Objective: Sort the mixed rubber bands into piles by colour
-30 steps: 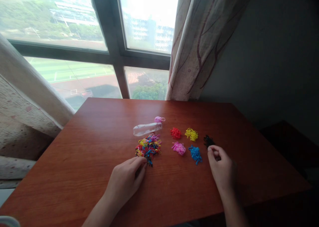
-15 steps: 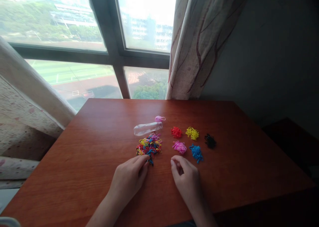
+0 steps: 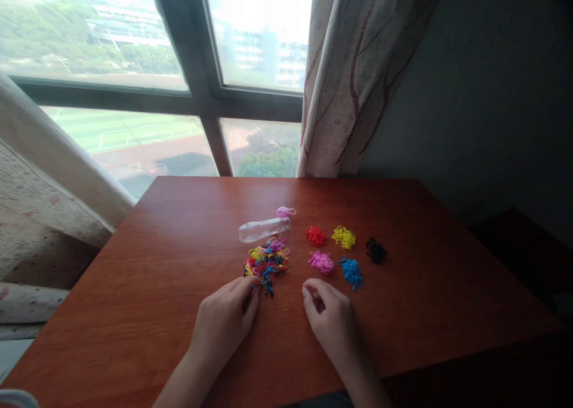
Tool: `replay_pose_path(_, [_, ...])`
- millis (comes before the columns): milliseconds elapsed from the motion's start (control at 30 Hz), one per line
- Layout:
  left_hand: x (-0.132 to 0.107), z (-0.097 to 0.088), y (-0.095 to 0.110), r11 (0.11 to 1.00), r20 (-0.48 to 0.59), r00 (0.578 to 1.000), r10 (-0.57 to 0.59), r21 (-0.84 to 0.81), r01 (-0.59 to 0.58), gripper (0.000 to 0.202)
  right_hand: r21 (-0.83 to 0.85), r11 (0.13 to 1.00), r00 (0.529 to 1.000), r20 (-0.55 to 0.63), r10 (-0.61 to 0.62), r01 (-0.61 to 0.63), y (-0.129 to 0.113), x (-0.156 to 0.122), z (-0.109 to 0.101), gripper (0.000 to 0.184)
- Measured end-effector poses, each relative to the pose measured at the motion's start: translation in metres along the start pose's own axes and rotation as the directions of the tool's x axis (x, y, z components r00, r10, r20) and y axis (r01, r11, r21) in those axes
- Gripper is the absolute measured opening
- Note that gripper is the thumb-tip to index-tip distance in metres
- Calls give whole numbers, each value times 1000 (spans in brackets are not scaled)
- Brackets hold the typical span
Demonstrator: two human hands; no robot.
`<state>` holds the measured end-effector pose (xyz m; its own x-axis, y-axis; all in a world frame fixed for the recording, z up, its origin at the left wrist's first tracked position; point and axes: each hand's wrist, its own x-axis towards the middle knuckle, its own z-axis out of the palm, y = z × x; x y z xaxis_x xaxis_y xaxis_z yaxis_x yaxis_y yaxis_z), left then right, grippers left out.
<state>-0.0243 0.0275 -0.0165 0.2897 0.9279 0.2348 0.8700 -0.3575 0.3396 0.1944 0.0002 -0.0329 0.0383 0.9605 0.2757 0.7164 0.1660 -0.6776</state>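
My left hand [image 3: 226, 312] is closed in a pinch at the near edge of a mixed pile of small coloured rubber bands [image 3: 268, 258]. Blue and dark bands lie right by its fingertips; whether one is between them I cannot make out. My right hand [image 3: 330, 312] rests on the table with thumb and forefinger pressed together, just below a pile of pink bands [image 3: 321, 263]. What it holds, if anything, is too small to tell. Beside the pink pile lie blue bands [image 3: 351, 273], with red bands [image 3: 315, 236], yellow bands [image 3: 344, 237] and black bands [image 3: 376, 251] around them.
A clear plastic bottle [image 3: 264, 230] lies on its side behind the mixed pile. Just past its neck is a pink looped piece [image 3: 285, 211]. The brown wooden table [image 3: 156, 276] reaches back to a window with curtains [image 3: 340, 97] at either side.
My left hand has drawn slightly back and left from the pile's near edge, uncovering some blue and dark bands. The right hand stays pinched in nearly the same place. The view has shifted a little.
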Motion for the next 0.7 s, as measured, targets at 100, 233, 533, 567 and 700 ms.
replay_pose_path(100, [1,0,0,999,21,1000,13,-31,-12,19,3,1000,1000,21,5,-5,0,0,0,18])
replay_pose_path(233, [0,-1,2,994,83,995,55,-95,-47,19,6,1000,999,40,-9,9,1,0,1,18])
replay_pose_path(533, [-1,-5,-10,991,-33,995,-94,-101,90,18,-16,999,999,18,-44,44,1,0,1,18])
replay_pose_path(567, [-1,-6,-11,991,-31,994,-102,-87,99,18,-15,999,999,17,-46,47,1,0,1,18])
replay_pose_path(700, [-1,-8,-10,995,-7,996,-93,-42,92,19,-8,999,999,20,-44,45,0,0,0,18])
